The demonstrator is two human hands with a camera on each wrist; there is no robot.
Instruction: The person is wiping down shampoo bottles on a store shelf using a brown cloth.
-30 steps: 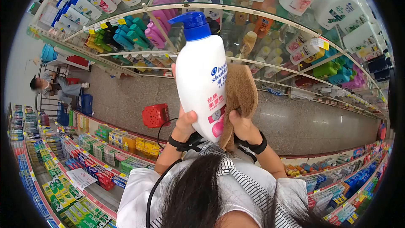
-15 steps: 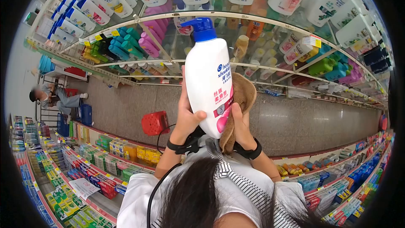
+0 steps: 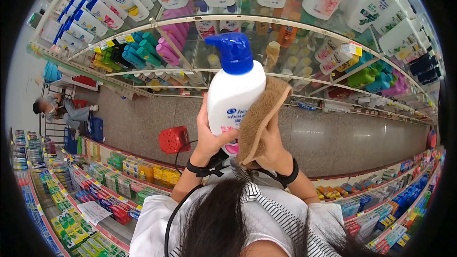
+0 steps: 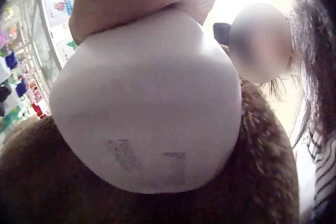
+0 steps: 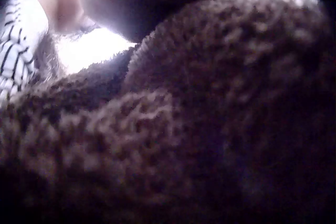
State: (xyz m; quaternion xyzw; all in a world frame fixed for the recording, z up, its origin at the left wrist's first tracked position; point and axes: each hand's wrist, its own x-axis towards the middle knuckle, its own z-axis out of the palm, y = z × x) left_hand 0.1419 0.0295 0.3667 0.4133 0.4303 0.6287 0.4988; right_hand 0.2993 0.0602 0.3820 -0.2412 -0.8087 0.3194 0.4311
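Observation:
A white pump shampoo bottle (image 3: 233, 88) with a blue pump head (image 3: 233, 50) stands up in front of the chest, in mid-air. My left hand (image 3: 207, 135) grips its lower left side, thumb across the label. A folded brown towel (image 3: 259, 123) lies against the bottle's right side and covers part of the label. My right hand (image 3: 277, 148) holds the towel from behind, its fingers largely hidden. In the left wrist view the bottle's base (image 4: 147, 108) faces the camera, with small dark print. Brown pile of the towel (image 5: 210, 108) fills most of the right wrist view.
Glass shelves (image 3: 285, 19) ahead carry many shampoo bottles. Lower shelves (image 3: 133, 171) with boxed goods run behind on both sides. A red basket (image 3: 174, 139) sits on the aisle floor (image 3: 328, 138). At far left a person (image 3: 62, 109) sits near a blue basket (image 3: 97, 128).
The bottle first shifted slightly right, then its pump tipped closer to the head camera. The towel and right hand came round from behind the bottle's right edge onto its front.

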